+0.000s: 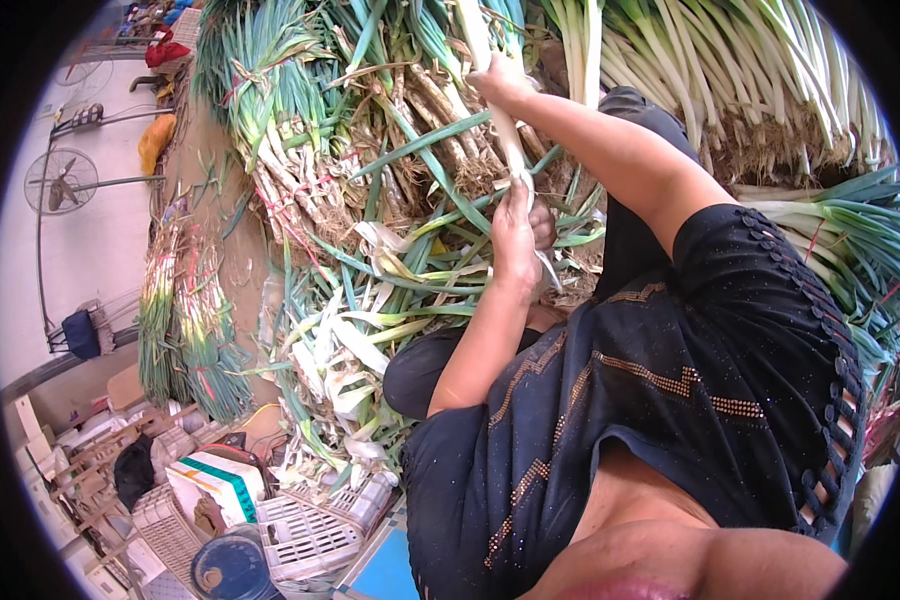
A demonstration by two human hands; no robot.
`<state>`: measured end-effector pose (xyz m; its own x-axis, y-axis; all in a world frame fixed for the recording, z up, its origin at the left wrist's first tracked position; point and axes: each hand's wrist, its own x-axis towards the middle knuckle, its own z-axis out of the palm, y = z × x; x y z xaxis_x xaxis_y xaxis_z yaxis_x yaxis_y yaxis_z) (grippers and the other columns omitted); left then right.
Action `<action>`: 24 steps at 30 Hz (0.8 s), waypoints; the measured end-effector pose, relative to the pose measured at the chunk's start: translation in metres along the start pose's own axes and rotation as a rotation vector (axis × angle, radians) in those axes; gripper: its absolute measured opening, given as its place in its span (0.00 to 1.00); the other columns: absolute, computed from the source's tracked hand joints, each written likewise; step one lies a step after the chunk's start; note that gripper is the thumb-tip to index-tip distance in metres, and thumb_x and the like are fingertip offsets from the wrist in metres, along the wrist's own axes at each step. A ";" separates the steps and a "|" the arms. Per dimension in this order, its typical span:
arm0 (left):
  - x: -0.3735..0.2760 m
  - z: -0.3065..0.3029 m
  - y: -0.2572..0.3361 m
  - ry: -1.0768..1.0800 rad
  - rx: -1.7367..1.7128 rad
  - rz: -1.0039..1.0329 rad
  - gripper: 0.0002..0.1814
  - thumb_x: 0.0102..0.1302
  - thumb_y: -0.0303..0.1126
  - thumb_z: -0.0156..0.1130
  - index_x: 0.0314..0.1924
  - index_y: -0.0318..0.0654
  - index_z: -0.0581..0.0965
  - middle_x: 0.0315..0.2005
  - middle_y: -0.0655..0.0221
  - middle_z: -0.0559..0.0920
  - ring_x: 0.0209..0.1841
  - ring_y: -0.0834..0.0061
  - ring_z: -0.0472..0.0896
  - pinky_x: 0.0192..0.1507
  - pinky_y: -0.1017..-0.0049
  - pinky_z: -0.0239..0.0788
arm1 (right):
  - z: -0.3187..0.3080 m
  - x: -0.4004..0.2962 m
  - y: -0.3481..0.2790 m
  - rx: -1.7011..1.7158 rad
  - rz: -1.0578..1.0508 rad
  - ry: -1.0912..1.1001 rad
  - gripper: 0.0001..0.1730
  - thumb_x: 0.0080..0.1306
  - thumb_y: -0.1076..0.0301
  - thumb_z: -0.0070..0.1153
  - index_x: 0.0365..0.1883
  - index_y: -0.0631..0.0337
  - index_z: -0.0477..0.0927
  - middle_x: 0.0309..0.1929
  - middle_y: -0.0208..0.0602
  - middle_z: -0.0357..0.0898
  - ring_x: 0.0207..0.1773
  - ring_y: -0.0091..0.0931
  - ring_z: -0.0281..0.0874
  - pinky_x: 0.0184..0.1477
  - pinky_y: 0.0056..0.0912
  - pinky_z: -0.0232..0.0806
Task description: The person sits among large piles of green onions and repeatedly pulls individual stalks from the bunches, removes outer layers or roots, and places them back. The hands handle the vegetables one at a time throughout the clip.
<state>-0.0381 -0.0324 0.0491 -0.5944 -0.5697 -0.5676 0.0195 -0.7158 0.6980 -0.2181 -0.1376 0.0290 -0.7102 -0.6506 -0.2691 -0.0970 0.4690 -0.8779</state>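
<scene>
A long white stalk of a Welsh onion (pixel 507 139) runs between my two hands. My right hand (pixel 504 81) is closed around it higher up, toward the green leaves. Lower down, my left hand (pixel 516 236) grips its root end, and the darkened fingers hide that end. Loose green leaves (pixel 450 180) cross behind the stalk. Below my left hand spreads a heap of peeled leaves and skins (pixel 345 345). Soil-covered onions with roots (pixel 450 112) lie just beyond, beside a bundle tied with red string (pixel 285 165).
Clean white onions (pixel 750 82) are lined up at the upper right, roots toward me. More tied bundles lie at right (pixel 840 232) and left (pixel 195 315). At lower left are a white plastic crate (pixel 307 536), a foam box (pixel 217 487) and a blue drum (pixel 232 566). A fan (pixel 61 181) stands farther left.
</scene>
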 end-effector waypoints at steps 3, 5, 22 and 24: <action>-0.024 -0.031 -0.037 -0.124 0.460 0.117 0.18 0.66 0.49 0.50 0.33 0.40 0.73 0.17 0.76 0.69 0.16 0.82 0.63 0.18 0.80 0.53 | -0.033 0.081 0.017 0.053 -0.106 0.117 0.28 0.57 0.58 0.58 0.51 0.65 0.68 0.34 0.41 0.75 0.26 0.25 0.74 0.25 0.27 0.71; -0.021 -0.075 -0.059 -0.144 1.082 0.277 0.20 0.65 0.47 0.50 0.38 0.34 0.74 0.26 0.63 0.77 0.29 0.69 0.74 0.32 0.71 0.65 | -0.029 0.108 0.031 0.223 -0.361 0.386 0.11 0.54 0.70 0.56 0.34 0.64 0.71 0.25 0.36 0.74 0.21 0.28 0.70 0.20 0.29 0.62; 0.313 -0.234 0.062 0.349 0.780 -0.140 0.61 0.44 0.50 0.72 0.66 0.28 0.43 0.65 0.49 0.51 0.67 0.57 0.51 0.65 0.58 0.42 | -0.115 0.068 0.020 -0.435 -0.482 -0.273 0.27 0.59 0.61 0.58 0.55 0.59 0.69 0.52 0.38 0.73 0.51 0.29 0.73 0.53 0.31 0.67; 0.311 -0.226 0.050 0.401 0.661 -0.153 0.45 0.45 0.49 0.72 0.56 0.26 0.64 0.59 0.49 0.63 0.63 0.60 0.58 0.63 0.61 0.45 | -0.106 0.048 0.006 -0.393 -0.389 -0.464 0.26 0.59 0.62 0.57 0.55 0.59 0.69 0.52 0.38 0.74 0.50 0.30 0.74 0.54 0.32 0.67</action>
<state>-0.0405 -0.3370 -0.1911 -0.2141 -0.6766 -0.7045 -0.5959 -0.4810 0.6430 -0.3267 -0.1033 0.0528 -0.2119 -0.9600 -0.1832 -0.5882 0.2750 -0.7605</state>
